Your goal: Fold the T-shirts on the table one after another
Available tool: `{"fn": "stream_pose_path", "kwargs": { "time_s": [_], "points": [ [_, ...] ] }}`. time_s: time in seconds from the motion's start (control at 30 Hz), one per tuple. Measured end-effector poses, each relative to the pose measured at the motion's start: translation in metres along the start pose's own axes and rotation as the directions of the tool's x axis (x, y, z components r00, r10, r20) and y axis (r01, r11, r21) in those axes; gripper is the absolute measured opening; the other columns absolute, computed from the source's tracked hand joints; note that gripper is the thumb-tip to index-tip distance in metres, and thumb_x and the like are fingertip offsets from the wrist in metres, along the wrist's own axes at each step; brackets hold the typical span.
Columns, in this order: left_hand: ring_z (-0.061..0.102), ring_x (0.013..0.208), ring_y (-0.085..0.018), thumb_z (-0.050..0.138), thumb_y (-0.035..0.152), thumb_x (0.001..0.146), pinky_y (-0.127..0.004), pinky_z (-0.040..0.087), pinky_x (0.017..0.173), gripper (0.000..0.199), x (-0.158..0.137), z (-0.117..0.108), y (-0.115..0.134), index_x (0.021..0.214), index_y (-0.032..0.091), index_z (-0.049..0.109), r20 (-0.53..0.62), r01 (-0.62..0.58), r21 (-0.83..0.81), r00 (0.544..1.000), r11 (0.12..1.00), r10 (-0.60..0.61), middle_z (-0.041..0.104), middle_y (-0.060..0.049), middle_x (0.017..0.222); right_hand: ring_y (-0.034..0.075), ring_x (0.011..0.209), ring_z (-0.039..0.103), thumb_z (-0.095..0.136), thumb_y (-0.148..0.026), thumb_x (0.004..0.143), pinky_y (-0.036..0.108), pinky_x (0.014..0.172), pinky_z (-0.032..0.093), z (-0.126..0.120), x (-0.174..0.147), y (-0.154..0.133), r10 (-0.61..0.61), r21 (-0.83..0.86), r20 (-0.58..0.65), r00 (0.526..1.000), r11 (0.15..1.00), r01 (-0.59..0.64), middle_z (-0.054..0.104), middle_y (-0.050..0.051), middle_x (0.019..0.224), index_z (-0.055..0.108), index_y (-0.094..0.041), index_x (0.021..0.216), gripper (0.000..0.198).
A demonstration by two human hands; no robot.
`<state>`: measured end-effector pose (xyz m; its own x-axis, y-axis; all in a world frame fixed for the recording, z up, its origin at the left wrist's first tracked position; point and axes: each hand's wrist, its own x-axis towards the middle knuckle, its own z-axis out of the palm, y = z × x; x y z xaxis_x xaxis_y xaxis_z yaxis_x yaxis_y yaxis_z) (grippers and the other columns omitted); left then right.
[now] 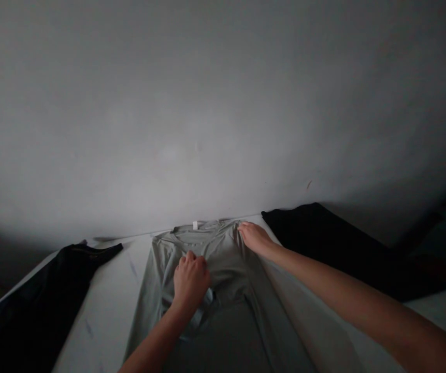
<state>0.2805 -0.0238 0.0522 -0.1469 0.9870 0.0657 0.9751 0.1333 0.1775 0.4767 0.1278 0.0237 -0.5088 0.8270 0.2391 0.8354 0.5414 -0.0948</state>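
A grey-green long-sleeved shirt (226,269) lies spread on the white table, its neckline toward the wall and a small white label (195,225) at the collar. My left hand (192,277) rests at the shirt's chest with the fingers curled into the cloth. Under that wrist, a paler bunched fold (203,313) shows. At the shirt's right shoulder seam, my right hand (254,238) has its fingers closed on the fabric; the fingertips are partly hidden. Creases run across the chest between the two hands.
Dark trousers (52,295) lie along the table's left side. A black garment (324,238) covers part of the right side. A plain grey wall (191,114) rises directly behind the white table (102,311).
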Motion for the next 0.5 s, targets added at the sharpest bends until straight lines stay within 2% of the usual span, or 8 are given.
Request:
{"fn": "stream_pose_path", "kwargs": {
  "time_s": [0.07,0.17,0.23,0.33,0.5],
  "points": [
    [0.058,0.105,-0.024,0.051,0.022,0.085,-0.035,0.044,0.091,0.023,0.01,0.002,0.013,0.101,0.021,0.067,-0.022,-0.06,0.024,0.998,0.998,0.061,0.062,-0.009,0.109,0.02,0.111,0.06,0.042,-0.01,0.091,0.027,0.098,0.043,0.011,-0.011,-0.008,-0.022,0.007,0.025,0.999,1.0,0.022,0.067,0.013,0.116,0.068,-0.011,0.109,0.032],
    [0.059,0.108,-0.023,0.05,0.024,0.088,-0.034,0.044,0.093,0.025,0.04,0.012,0.037,0.109,0.02,0.063,-0.05,-0.105,-0.015,0.993,0.994,0.104,0.064,-0.009,0.113,0.025,0.129,0.049,0.038,-0.014,0.093,0.033,0.108,0.037,0.026,-0.018,-0.018,0.006,0.021,0.034,0.999,1.0,-0.006,0.054,0.02,0.137,0.056,-0.003,0.129,0.042],
    [0.059,0.11,-0.023,0.047,0.026,0.09,-0.033,0.045,0.092,0.028,0.066,0.021,0.052,0.113,0.019,0.061,-0.066,-0.076,-0.043,0.995,0.996,0.073,0.065,-0.01,0.116,0.025,0.134,0.043,0.035,-0.013,0.092,0.035,0.111,0.034,0.033,-0.015,-0.02,0.042,0.043,0.036,0.998,0.998,-0.043,0.046,0.022,0.144,0.048,0.0,0.136,0.048],
    [0.061,0.11,-0.025,0.041,0.027,0.092,-0.035,0.046,0.09,0.032,0.097,0.033,0.068,0.115,0.013,0.06,-0.087,0.008,-0.055,0.996,0.998,-0.012,0.066,-0.014,0.117,0.022,0.136,0.041,0.033,-0.005,0.086,0.033,0.112,0.033,0.034,-0.005,-0.016,0.09,0.087,0.027,0.996,0.992,-0.092,0.044,0.019,0.146,0.045,-0.001,0.139,0.055],
    [0.062,0.109,-0.031,0.045,0.033,0.091,-0.042,0.044,0.09,0.034,0.118,0.048,0.071,0.109,0.011,0.063,-0.126,0.087,-0.044,0.988,0.995,-0.092,0.071,-0.017,0.108,0.021,0.134,0.044,0.027,-0.005,0.087,0.03,0.111,0.032,0.029,0.003,-0.009,0.181,0.107,0.037,0.983,0.977,-0.184,0.047,0.017,0.145,0.044,-0.001,0.14,0.056]
  ]
}}
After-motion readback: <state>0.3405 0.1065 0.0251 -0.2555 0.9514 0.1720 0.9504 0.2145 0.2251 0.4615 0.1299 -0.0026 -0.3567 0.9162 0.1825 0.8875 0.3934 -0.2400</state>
